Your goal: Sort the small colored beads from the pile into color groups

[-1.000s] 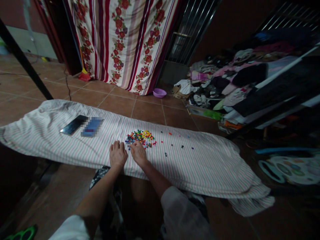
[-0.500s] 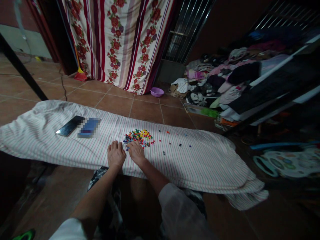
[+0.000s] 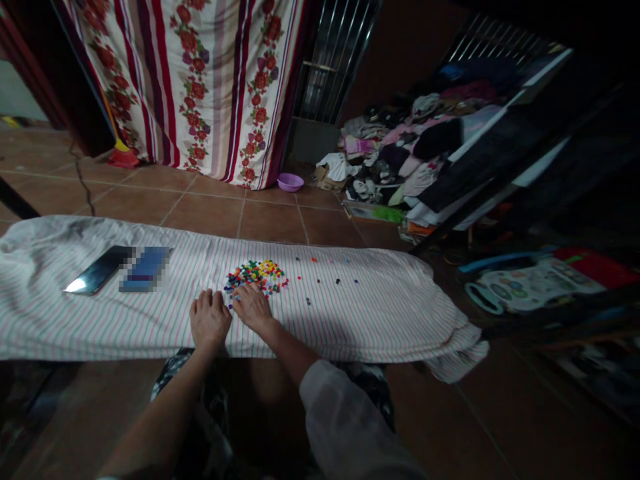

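Observation:
A pile of small bright beads or pellets (image 3: pixel 260 272) in several colours lies on a striped cloth (image 3: pixel 360 327). My right hand (image 3: pixel 254 308) is at the near edge of the pile, its fingers bent down and drawn together among dark blue pieces. What its fingertips hold, if anything, is too small to make out. Just left of the pile my left hand (image 3: pixel 210 316) lies palm down on the cloth, fingers stretched forward and slightly apart. Several loose pieces, one of them dark (image 3: pixel 338 281), are scattered right of the pile.
Left on the cloth lie a dark shiny tablet or phone (image 3: pixel 100 270) and a blurred-out blue screen (image 3: pixel 145 269). Beyond, on the tiled floor, are a purple basin (image 3: pixel 291 182), a red broom (image 3: pixel 123 157) and a heap of clothes (image 3: pixel 400 150). A patterned curtain (image 3: pixel 215 87) hangs behind.
The camera has turned, so the whole scene sits further left in view. Both hands keep nearly the same place beside the pile; the right fingers shift only slightly.

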A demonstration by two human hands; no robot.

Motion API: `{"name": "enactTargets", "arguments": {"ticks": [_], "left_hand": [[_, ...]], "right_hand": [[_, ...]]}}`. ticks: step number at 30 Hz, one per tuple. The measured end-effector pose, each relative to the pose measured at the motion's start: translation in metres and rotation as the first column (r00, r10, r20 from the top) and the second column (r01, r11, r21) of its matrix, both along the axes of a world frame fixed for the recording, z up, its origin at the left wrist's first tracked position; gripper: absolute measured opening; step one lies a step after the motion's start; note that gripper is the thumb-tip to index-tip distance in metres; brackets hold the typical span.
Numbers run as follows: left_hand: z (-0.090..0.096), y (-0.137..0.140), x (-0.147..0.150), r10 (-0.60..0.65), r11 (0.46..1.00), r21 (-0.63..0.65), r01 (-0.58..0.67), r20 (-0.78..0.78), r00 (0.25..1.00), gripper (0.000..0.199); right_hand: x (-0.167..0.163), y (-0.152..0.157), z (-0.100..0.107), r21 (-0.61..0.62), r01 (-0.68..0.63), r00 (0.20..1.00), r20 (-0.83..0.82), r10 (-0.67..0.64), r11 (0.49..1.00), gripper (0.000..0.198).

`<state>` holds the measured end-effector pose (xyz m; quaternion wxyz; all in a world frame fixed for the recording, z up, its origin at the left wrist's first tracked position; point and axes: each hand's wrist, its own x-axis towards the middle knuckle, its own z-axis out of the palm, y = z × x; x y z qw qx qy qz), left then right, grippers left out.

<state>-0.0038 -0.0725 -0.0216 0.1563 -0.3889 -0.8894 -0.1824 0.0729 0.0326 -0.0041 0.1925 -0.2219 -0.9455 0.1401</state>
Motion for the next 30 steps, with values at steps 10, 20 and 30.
{"name": "enactTargets", "arguments": {"ticks": [10,20,30], "left_hand": [[0.008,-0.001,0.003,0.006,1.000,-0.027,-0.006,0.004,1.000,0.034],[0.009,-0.002,0.005,0.004,1.000,-0.010,-0.004,0.026,1.000,0.035],[0.012,-0.003,0.005,0.006,0.999,-0.037,-0.005,0.029,1.000,0.033]], "right_hand": [[0.056,0.030,-0.010,-0.149,0.272,0.941,-0.168,-0.295,0.951,0.015],[0.162,0.091,-0.024,-0.082,0.475,0.817,-0.330,-0.473,0.876,0.023],[0.236,0.121,-0.039,-0.031,0.567,0.800,-0.215,-0.560,0.823,0.029]]}}
